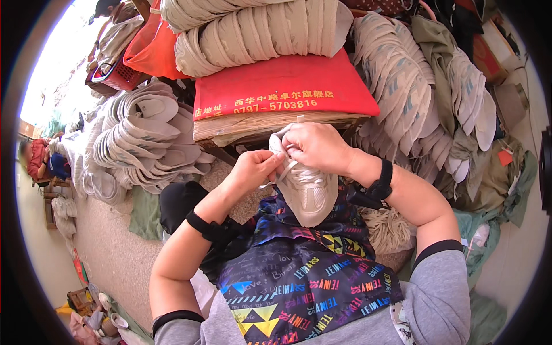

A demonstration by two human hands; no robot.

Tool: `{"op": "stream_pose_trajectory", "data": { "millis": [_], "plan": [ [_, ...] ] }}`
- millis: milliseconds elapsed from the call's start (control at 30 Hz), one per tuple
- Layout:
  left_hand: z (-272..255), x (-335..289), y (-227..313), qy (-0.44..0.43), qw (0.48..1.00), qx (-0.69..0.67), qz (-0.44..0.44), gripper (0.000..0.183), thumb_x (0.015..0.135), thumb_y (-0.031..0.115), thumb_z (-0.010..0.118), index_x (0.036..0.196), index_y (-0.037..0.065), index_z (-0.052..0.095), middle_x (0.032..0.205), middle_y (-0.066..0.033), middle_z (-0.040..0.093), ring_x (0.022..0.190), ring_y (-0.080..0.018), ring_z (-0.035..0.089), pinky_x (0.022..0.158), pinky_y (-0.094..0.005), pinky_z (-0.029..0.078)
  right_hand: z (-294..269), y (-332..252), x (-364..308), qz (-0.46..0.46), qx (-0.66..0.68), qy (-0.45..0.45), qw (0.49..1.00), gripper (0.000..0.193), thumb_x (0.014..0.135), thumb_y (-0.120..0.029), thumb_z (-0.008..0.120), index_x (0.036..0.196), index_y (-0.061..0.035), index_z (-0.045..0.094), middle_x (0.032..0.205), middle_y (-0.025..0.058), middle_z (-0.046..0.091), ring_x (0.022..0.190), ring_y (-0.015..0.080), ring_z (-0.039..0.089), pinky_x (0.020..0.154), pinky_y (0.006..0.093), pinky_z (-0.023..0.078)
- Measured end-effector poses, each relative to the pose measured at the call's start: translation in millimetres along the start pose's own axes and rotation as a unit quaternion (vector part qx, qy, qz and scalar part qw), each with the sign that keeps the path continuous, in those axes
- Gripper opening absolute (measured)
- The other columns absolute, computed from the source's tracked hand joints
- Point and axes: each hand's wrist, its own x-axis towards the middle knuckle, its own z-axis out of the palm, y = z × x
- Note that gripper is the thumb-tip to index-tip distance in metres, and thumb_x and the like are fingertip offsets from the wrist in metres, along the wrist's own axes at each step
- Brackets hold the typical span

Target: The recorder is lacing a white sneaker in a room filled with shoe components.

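Observation:
A pale beige shoe upper [313, 198] lies toe toward me over my lap, its top end against the wooden bench edge. A whitish shoelace [303, 174] crosses its front. My left hand [256, 170] is closed in a pinch at the left side of the lacing, and a bit of lace shows under its fingers. My right hand [318, 148] bends over the upper's opening with curled fingers gripping there; its fingertips are partly hidden. The two hands nearly meet above the lacing. Under the upper, a dark apron [310, 282] with colourful print covers my lap.
A red cloth [282, 86] covers the wooden bench [276, 127], with rolled stacks of uppers [259, 37] on top. More stacked uppers lie in a left pile [138, 138] and a right pile [397, 75]. A red basket [119, 73] and other people are farther left.

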Motion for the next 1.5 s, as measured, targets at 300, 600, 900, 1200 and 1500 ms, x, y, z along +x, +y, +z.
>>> {"op": "stream_pose_trajectory", "data": {
  "millis": [300, 600, 900, 1200, 1500],
  "plan": [
    [-14, -1, -5, 0.16, 0.972, -0.018, 0.17, 0.024, 0.096, 0.02, 0.064, 0.108, 0.0, 0.062, 0.09, 0.002, 0.062, 0.079, -0.0054, 0.055, 0.072, -0.0212, 0.046, -37, -12, -30, 0.136, 0.237, -0.055, 0.96, 0.012, 0.089, -0.013, 0.065, 0.098, -0.0042, 0.067, 0.084, 0.0014, 0.065, 0.077, 0.0122, 0.061, 0.07, 0.0279, 0.049],
    [6, -5, 55, -0.195, 0.953, -0.138, 0.186, 0.032, 0.092, 0.011, 0.066, 0.123, 0.006, 0.062, 0.105, 0.0043, 0.063, 0.096, -0.0042, 0.055, 0.084, -0.0241, 0.046, -91, -69, -19, 0.159, 0.675, -0.106, 0.713, 0.018, 0.091, -0.013, 0.064, 0.101, 0.0019, 0.064, 0.078, -0.0008, 0.061, 0.062, 0.003, 0.05, 0.054, 0.018, 0.037],
    [19, -2, 50, -0.059, 0.964, -0.225, 0.131, 0.021, 0.098, 0.018, 0.059, 0.113, 0.004, 0.065, 0.092, 0.0071, 0.061, 0.082, -0.0017, 0.052, 0.074, -0.0211, 0.045, -69, -40, -3, 0.1, 0.716, 0.017, 0.691, 0.019, 0.098, -0.016, 0.055, 0.106, 0.0009, 0.061, 0.084, 0.0025, 0.061, 0.075, 0.0075, 0.057, 0.066, 0.0227, 0.045],
    [-28, -22, 25, 0.014, 0.934, -0.334, 0.125, 0.028, 0.101, 0.014, 0.05, 0.12, -0.006, 0.058, 0.078, 0.0037, 0.047, 0.069, -0.0055, 0.04, 0.064, -0.0221, 0.037, -72, 28, -31, 0.234, 0.629, 0.133, 0.73, 0.015, 0.099, -0.018, 0.054, 0.097, -0.0037, 0.056, 0.066, -0.0038, 0.047, 0.048, 0.0028, 0.033, 0.042, 0.0197, 0.024],
    [-53, -38, 7, 0.045, 0.93, -0.356, 0.08, 0.032, 0.099, 0.01, 0.055, 0.127, -0.006, 0.056, 0.088, -0.0027, 0.061, 0.074, -0.0071, 0.054, 0.071, -0.023, 0.049, -59, 40, -61, 0.282, 0.472, 0.135, 0.824, 0.024, 0.097, -0.013, 0.051, 0.117, -0.0012, 0.056, 0.085, 0.001, 0.06, 0.064, 0.0029, 0.049, 0.052, 0.0167, 0.038]
  ]
}}
